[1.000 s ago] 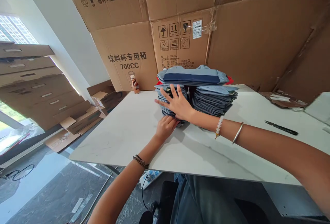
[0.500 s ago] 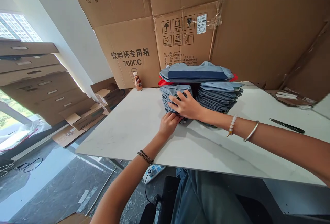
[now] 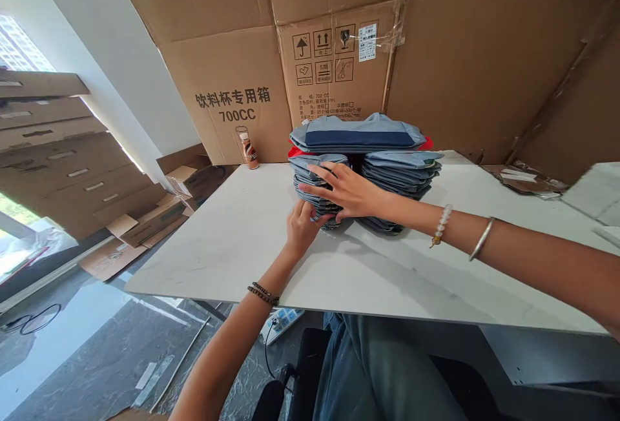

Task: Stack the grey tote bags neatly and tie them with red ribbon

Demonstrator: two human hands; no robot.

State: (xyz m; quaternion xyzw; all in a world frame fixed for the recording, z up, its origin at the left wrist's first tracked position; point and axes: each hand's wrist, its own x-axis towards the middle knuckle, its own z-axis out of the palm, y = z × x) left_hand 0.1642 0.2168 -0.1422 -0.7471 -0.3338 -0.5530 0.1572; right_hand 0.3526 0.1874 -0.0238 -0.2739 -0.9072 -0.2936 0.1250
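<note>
A left stack of folded blue-grey cloth items (image 3: 310,179) stands on the table, with my two hands at its front. My left hand (image 3: 304,227) has its fingers curled against the stack's lower front edge, and they seem to pinch the low layers. Over the front of the same stack lies my right hand (image 3: 351,192), open, its fingers spread and pointing left. Behind my right wrist is a right stack of the same cloth items (image 3: 400,172). Across the back of both rests a larger folded bundle (image 3: 358,133) with a dark blue band and red at its ends.
Large cardboard sheets (image 3: 232,59) wall off the back of the white table (image 3: 194,246). A small brown bottle (image 3: 249,153) stands at the back left. More cardboard boxes (image 3: 150,214) lie on the floor to the left. A power strip (image 3: 285,324) sits below the front edge.
My right hand has slid slightly down the left stack, its fingers stretched straighter. My left hand stays at the lower edge. The view has shifted, and the black knife is now hidden by my right forearm.
</note>
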